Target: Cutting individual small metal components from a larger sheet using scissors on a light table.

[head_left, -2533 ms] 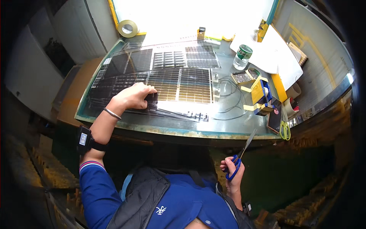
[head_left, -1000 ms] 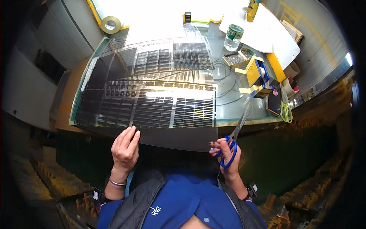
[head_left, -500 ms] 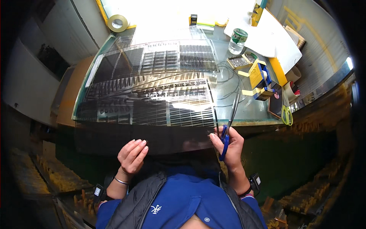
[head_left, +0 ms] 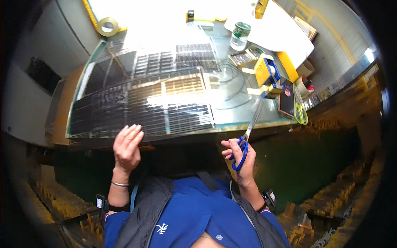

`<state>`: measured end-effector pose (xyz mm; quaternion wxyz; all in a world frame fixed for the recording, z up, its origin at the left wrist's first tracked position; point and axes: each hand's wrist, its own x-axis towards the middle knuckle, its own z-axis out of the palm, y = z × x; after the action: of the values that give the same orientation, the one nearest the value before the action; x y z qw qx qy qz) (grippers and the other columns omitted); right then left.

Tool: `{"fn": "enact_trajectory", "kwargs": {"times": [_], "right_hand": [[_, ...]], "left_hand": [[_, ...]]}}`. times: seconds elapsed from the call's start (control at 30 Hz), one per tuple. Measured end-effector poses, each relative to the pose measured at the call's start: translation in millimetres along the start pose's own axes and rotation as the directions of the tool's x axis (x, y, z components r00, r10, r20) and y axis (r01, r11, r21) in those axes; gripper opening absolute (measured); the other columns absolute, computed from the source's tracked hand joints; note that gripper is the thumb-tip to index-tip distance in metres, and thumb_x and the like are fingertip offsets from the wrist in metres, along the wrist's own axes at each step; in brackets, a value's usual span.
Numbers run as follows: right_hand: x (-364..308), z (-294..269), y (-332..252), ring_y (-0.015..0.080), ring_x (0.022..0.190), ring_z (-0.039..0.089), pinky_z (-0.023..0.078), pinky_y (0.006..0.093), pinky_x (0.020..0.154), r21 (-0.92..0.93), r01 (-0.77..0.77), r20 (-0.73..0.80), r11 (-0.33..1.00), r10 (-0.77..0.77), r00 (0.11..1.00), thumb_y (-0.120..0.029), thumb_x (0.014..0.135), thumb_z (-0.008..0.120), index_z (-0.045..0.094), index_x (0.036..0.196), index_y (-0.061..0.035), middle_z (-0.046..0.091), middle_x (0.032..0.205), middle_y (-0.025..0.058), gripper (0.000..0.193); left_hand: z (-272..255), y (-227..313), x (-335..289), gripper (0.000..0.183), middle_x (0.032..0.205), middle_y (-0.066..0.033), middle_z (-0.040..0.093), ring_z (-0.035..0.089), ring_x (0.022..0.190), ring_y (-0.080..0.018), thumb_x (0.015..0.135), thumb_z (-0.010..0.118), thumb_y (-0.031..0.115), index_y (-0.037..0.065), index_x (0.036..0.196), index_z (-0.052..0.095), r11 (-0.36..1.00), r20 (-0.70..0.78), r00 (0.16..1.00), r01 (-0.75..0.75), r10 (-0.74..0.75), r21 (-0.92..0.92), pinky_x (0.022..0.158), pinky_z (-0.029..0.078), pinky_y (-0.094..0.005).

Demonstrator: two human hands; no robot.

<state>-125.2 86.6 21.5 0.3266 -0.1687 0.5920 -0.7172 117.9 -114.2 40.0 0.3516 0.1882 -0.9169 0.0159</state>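
Observation:
My right hand (head_left: 247, 166) is closed around a pair of scissors (head_left: 252, 125) with blue handles, long blades pointing up and away. My left hand (head_left: 127, 151) has its fingers stretched out with nothing in them, at the near edge of a dark translucent film sheet (head_left: 118, 118). Whether the fingertips touch the film is hard to tell. Fine rows of dark and clear patterns cover the film, which lies over other patterned film (head_left: 194, 53) on the glass-topped table (head_left: 231, 113).
At the right stand a blue-and-yellow tape dispenser (head_left: 264, 72), a small open box (head_left: 245, 58), a jar of clear liquid (head_left: 240, 37) and yellow-green scissors (head_left: 301, 113). A tape roll (head_left: 108, 27) sits at the far left. Thin dark wire (head_left: 239, 84) loops on the glass.
The film has moved away from me onto the table, where before it hung over the near edge. My right hand has let go of its corner, and my left fingers have straightened.

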Motion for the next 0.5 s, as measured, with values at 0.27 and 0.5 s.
{"fn": "enact_trajectory", "kwargs": {"times": [0.27,0.5], "right_hand": [[-46,-24,8,0.0147,0.079,0.056,0.044,0.0248,0.070,0.021,-0.279,0.546,0.960,0.223,0.808,-0.055,0.085,0.041,0.047,0.109,0.0056,0.056,0.089,0.0117,0.065],[-59,-23,5,0.0134,0.075,0.053,0.042,0.0243,0.070,0.078,-0.464,0.565,0.883,0.344,0.750,-0.059,0.083,0.037,0.047,0.109,0.0053,0.053,0.085,0.0090,0.070]], "left_hand": [[30,71,22,0.010,0.081,-0.0146,0.061,0.060,0.071,-0.0232,0.067,0.053,0.000,0.000,0.074,0.060,0.756,0.092,0.989,0.149,-0.118,-0.637,0.065,0.050,-0.0347],[102,121,61,0.056,0.082,-0.0105,0.062,0.059,0.061,-0.0160,0.077,0.051,0.058,0.003,0.085,0.059,-0.737,0.974,0.194,0.641,-0.117,-0.216,0.054,0.050,-0.0261]]}}
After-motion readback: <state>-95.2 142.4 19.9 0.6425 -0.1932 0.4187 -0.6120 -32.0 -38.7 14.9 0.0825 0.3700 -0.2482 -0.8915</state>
